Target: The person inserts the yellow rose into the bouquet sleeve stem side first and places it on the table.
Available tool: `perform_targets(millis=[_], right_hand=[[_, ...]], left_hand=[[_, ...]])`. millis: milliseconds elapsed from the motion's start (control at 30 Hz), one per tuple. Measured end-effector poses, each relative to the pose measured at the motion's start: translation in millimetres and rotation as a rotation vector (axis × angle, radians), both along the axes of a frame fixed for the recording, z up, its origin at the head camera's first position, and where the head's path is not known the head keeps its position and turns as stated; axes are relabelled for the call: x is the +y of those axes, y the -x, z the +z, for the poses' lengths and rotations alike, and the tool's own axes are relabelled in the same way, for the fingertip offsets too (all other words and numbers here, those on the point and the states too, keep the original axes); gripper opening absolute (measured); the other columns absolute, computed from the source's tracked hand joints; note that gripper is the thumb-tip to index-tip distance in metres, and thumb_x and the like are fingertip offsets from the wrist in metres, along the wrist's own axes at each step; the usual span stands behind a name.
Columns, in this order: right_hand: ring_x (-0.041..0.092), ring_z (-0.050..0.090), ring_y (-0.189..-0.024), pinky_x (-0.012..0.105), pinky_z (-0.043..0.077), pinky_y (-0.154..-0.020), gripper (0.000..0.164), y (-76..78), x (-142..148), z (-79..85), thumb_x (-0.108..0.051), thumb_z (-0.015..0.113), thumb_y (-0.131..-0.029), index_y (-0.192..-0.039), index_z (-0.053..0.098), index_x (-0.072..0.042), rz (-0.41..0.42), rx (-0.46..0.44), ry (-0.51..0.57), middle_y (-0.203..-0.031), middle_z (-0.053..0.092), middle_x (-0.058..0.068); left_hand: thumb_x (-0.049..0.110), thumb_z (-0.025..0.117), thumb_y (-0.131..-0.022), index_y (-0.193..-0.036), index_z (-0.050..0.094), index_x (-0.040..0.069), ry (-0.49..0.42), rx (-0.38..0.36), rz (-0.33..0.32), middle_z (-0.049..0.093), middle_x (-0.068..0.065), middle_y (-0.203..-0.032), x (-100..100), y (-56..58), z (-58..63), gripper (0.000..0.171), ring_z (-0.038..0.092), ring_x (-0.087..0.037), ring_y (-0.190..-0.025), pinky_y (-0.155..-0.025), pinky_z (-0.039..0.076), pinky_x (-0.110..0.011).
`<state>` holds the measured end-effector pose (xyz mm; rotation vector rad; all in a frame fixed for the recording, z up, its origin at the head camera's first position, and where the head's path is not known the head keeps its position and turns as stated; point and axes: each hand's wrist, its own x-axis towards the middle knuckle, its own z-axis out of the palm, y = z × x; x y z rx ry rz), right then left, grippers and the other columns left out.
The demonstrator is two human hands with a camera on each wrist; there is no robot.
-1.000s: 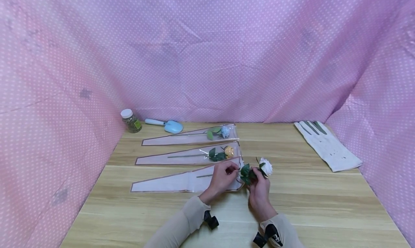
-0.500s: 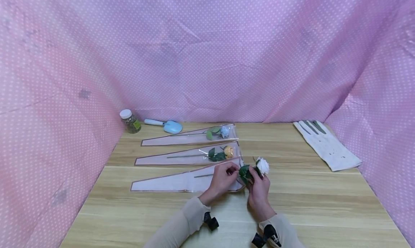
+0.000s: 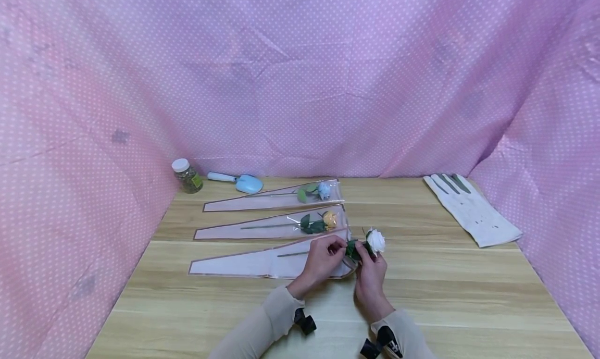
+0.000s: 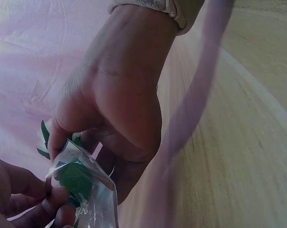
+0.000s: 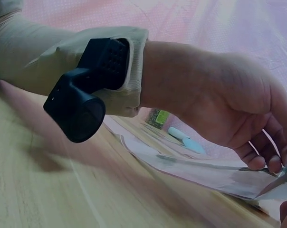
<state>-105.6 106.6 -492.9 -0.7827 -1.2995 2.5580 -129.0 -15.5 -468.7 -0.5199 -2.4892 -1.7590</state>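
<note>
An artificial white rose [image 3: 376, 241] lies with its stem inside the nearest flower sleeve [image 3: 234, 265]. Its bloom and green leaves are at the sleeve's right-hand mouth. My right hand [image 3: 372, 283] grips the rose just below the bloom. My left hand [image 3: 321, 259] pinches the clear film at the mouth. In the left wrist view, leaves [image 4: 77, 180] show through the film, between the left fingers [image 4: 34, 199] and the right hand [image 4: 119, 99]. In the right wrist view, the left hand [image 5: 229, 99] holds the sleeve [image 5: 205, 178]; the bloom is not visible there.
Behind lie a sleeve with a yellow rose [image 3: 330, 220] and another with a light blue rose [image 3: 324, 190]. A white-lidded jar [image 3: 188, 176] and a light blue trowel [image 3: 248, 184] stand back left. White gloves [image 3: 473, 213] lie to the right.
My right hand and the white rose have shifted left, bringing the leaves into the sleeve's mouth and the stem deeper inside. My left hand has stayed almost still at the film.
</note>
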Motion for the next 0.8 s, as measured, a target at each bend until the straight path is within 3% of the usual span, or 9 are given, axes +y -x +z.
perform_targets(millis=[133,333,533,800], right_hand=[[0.000,0.064,-0.093,0.014,0.055,-0.086,0.038,-0.2,-1.9,-0.1,-0.013,0.070,-0.093,-0.123,0.054,0.005,-0.017,0.026,-0.017,-0.096,0.067,-0.010],[0.002,0.065,-0.089,0.016,0.055,-0.084,0.022,0.0,-6.5,-2.6,-0.006,0.070,-0.092,-0.111,0.063,0.001,-0.055,0.077,-0.039,-0.089,0.070,-0.010],[0.001,0.063,-0.093,0.015,0.053,-0.086,0.031,-0.4,-7.5,-4.4,-0.010,0.072,-0.091,-0.116,0.061,0.005,-0.025,0.048,-0.117,-0.092,0.069,-0.011],[0.000,0.062,-0.097,0.014,0.052,-0.087,0.014,-2.1,-6.2,-6.4,-0.005,0.064,-0.094,-0.108,0.068,-0.004,0.009,0.035,-0.096,-0.092,0.069,-0.013]], left_hand=[[-0.005,0.065,-0.083,-0.087,0.073,-0.002,-0.007,-0.010,0.006,0.071,-0.018,-0.078,-0.5,0.1,1.1,0.009,0.051,0.001,-0.066,-0.061,0.044,-0.013],[-0.005,0.066,-0.082,-0.086,0.073,-0.002,-0.014,-0.007,0.021,0.071,-0.018,-0.076,-0.8,0.0,3.2,0.009,0.050,0.002,-0.064,-0.060,0.043,-0.012],[-0.005,0.065,-0.084,-0.087,0.073,-0.002,0.003,-0.015,-0.007,0.071,-0.017,-0.077,0.1,-2.3,5.3,0.009,0.051,0.002,-0.065,-0.060,0.044,-0.013],[-0.004,0.065,-0.084,-0.088,0.073,-0.002,-0.016,-0.002,-0.055,0.072,-0.018,-0.079,1.5,-5.7,6.4,0.010,0.050,0.005,-0.065,-0.060,0.046,-0.013]])
